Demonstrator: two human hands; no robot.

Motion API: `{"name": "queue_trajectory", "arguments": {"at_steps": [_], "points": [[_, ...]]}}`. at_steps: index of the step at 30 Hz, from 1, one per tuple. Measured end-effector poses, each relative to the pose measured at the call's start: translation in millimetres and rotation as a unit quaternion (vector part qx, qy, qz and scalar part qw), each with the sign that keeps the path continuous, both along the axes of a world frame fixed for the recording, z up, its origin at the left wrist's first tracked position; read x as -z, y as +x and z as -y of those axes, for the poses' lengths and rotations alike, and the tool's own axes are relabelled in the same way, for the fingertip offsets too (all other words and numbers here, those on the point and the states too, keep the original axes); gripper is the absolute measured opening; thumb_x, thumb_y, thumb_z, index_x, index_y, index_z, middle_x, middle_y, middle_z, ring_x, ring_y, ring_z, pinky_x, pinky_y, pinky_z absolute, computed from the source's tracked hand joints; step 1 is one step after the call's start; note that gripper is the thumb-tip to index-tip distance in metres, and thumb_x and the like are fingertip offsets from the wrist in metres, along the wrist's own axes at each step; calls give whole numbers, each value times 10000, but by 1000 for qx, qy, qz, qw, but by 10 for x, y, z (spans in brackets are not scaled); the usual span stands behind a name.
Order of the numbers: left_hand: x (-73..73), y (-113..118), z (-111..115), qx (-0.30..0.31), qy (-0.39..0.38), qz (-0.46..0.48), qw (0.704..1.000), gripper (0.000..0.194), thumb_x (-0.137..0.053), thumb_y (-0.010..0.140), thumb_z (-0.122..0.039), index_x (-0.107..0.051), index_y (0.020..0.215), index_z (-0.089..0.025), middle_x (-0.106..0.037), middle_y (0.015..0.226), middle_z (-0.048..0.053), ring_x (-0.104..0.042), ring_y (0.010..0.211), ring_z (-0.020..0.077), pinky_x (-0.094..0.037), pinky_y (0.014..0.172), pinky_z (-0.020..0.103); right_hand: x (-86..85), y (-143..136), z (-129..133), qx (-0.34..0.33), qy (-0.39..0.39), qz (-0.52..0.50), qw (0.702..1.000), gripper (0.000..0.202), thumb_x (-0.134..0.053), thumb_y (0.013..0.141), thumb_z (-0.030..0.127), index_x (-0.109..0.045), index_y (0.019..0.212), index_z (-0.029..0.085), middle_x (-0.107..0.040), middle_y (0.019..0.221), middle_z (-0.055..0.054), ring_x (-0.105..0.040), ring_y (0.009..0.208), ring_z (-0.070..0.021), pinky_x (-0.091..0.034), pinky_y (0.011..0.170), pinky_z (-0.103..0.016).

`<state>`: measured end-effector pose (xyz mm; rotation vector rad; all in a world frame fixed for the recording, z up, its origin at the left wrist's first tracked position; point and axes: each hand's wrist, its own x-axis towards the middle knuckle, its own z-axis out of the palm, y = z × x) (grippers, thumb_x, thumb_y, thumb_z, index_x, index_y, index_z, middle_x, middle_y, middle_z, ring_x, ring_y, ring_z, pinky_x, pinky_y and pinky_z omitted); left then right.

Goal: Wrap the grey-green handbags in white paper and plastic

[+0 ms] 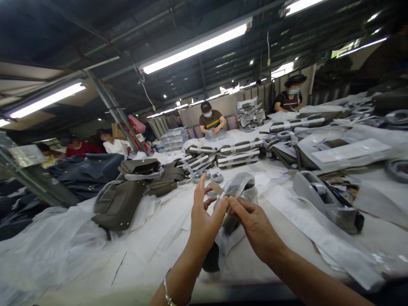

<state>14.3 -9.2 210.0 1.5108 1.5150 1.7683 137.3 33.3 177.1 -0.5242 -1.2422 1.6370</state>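
Note:
In front of me a dark strap wrapped in pale, filmy material [244,182] rises in a loop above the table. My right hand [255,227] pinches its near edge between thumb and fingertips. My left hand [205,216] is beside it on the left, index finger stretched upward and fingers apart. Its thumb tip meets the right fingertips at the strap. A small tan strip [216,187] shows by the left fingers; whether they touch it I cannot tell. Below the hands, the strap's dark lower end [211,258] lies near the table's front edge.
A grey tape dispenser [314,193] stands to the right. Dark handbags [119,206] lie at the left beside crumpled clear plastic [54,246]. Wrapped bundles [239,155] are stacked farther back on the white table [143,263]. Several people work beyond, one in a striped top [212,122].

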Motion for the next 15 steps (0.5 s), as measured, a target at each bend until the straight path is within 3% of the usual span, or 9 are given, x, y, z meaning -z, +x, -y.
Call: {"name": "queue_trajectory", "arguments": {"at_steps": [2,3,6,10,15], "points": [[-23,-19,7,61,-52,97,992,863,-719,837,-359,-240,1551,-285,-590,1328,117,-610,1127,225,-506,914,329,-26,25,-10,-9,-1,13,1000,379,-682,819,581,-775,881,219,-684,797,-43,-610,859,-241,-479,838,-389],[-31,-27,9,84,-71,128,986,874,-727,830,-364,-241,1550,-264,-653,1202,97,-640,1049,209,-507,893,316,-48,38,-15,-15,2,17,1000,376,-684,816,583,-777,875,223,-687,794,-41,-614,860,-243,-479,839,-389],[-36,-40,1,83,-69,145,983,707,-765,794,-364,-475,1425,-232,-691,991,35,-652,924,173,-497,855,274,-126,75,-35,-35,20,22,999,345,-697,814,566,-785,890,242,-712,847,-34,-625,891,-241,-468,868,-379],[-23,-34,-17,68,-55,121,989,463,-769,783,-371,-662,1201,-202,-701,989,39,-647,943,182,-490,894,289,-173,110,-66,-59,23,26,998,323,-709,821,527,-788,994,266,-737,995,-39,-639,932,-239,-463,893,-372],[11,-30,-32,52,-53,110,991,307,-783,765,-364,-714,998,-177,-722,1030,66,-661,956,203,-507,884,308,-141,150,-71,-75,-9,-8,997,329,-738,824,441,-759,1107,275,-734,1089,-39,-641,1026,-243,-454,964,-387]]}}
